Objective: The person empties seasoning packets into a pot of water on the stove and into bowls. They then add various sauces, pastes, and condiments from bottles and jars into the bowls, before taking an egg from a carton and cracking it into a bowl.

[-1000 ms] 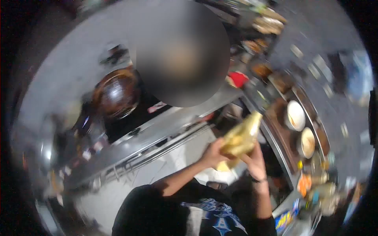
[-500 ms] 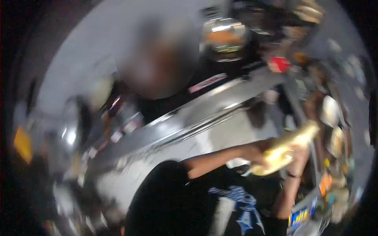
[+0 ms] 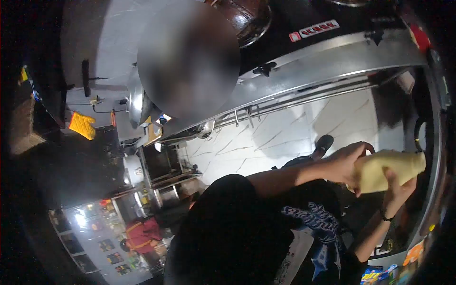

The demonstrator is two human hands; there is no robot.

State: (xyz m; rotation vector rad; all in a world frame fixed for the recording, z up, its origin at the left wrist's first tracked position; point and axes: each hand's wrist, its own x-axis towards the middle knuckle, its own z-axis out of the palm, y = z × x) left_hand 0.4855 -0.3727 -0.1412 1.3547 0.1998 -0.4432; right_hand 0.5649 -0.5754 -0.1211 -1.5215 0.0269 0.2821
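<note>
A pale yellow bottle-like container (image 3: 387, 172) lies tilted across both hands at the right, its narrow end pointing right. My left hand (image 3: 349, 164) grips its wide end, with the fingers curled round it. From below, my right hand (image 3: 399, 187) holds the container nearer the narrow end, thumb along its side; a dark band circles that wrist. Both hands are above the floor, in front of the steel counter edge. What the container holds cannot be made out.
A steel counter edge (image 3: 332, 64) with a rail below runs across the top. A lidded pan (image 3: 244, 19) is on the stove. An orange mitt (image 3: 82, 125) hangs left. A person in red (image 3: 142, 235) is at lower left. Colourful packets (image 3: 377, 275) are at lower right.
The view has swung left, bringing the mitt and the person in red into sight. The hands and container now appear farther right, still together. The bowls at the right have left the view.
</note>
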